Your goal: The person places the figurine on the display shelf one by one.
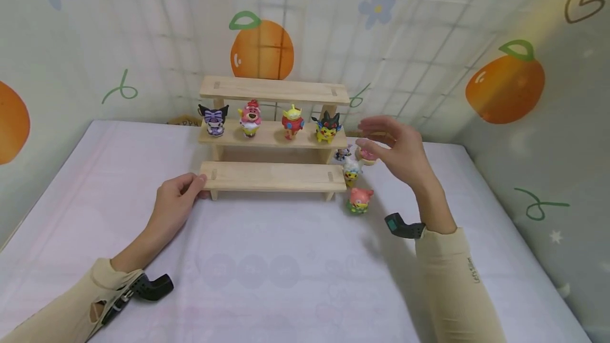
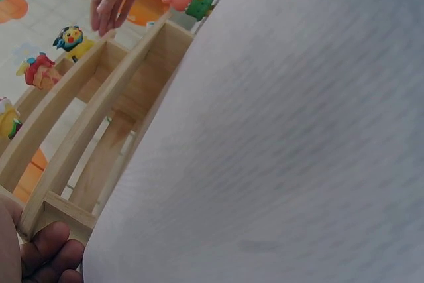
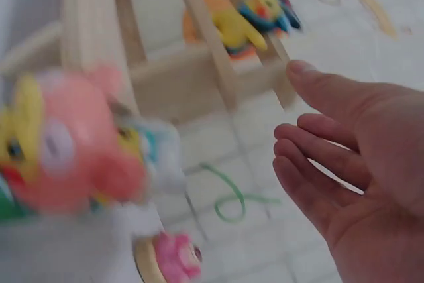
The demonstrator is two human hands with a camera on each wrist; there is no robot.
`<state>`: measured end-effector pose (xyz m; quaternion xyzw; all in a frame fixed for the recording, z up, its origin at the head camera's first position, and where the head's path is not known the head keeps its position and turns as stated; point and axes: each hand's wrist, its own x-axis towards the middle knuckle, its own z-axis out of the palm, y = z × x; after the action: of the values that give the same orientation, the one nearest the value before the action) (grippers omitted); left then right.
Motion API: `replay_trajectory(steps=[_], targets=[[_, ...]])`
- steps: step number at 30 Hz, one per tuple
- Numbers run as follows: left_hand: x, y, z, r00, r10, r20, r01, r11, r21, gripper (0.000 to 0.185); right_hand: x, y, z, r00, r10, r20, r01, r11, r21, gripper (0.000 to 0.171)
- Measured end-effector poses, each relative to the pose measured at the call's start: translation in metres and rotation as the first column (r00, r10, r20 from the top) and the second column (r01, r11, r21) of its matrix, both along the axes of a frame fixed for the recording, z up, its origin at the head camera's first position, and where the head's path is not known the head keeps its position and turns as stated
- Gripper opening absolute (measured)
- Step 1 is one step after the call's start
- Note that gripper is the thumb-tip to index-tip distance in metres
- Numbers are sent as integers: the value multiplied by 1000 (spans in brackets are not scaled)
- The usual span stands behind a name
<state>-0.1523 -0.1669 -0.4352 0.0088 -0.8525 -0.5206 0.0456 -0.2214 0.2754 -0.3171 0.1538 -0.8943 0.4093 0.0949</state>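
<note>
A three-step wooden display stand stands on the table in the head view. My left hand grips the left end of its lowest step, thumb on top and fingertips curled underneath. To the right of the stand, my right hand hangs over the table with relaxed fingers and nothing held. Along the middle step stand a purple-and-black figurine, a pink bear figurine, a green-headed figurine in red and a yellow figurine with a dark hood.
Beside the stand's right end are a pink-hooded figurine, a white-hooded one, a small dark one and a pink one on a tan base. A printed curtain hangs behind the white-covered table.
</note>
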Motion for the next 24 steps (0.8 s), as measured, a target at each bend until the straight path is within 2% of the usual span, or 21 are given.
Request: replay_trajectory(steps=[7,10,16,19,24], targets=[[0,-1,1,1000,3,4,-2,1000,-5,50,-3,46,-1,985,-172,-28,172,985,8,42],[0,-2,0,1000,0,-8,0,1000,-4,49,-6,59,-7,979,-205,-24,205,979,18,43],[-1,-2,-2,1000,1,-25,-1,1000,5,49,-18,69,-29,987,-148,60,149,989,-8,45],[-1,-2,-3,1000,0,-24,1,1000,4,49,-23,71,-41,985,-122,126,128,991,-37,49],[-1,-1,-3,1000,-5,-22,5,1000,7,49,-32,76,-63,977,-79,197,86,996,-29,55]])
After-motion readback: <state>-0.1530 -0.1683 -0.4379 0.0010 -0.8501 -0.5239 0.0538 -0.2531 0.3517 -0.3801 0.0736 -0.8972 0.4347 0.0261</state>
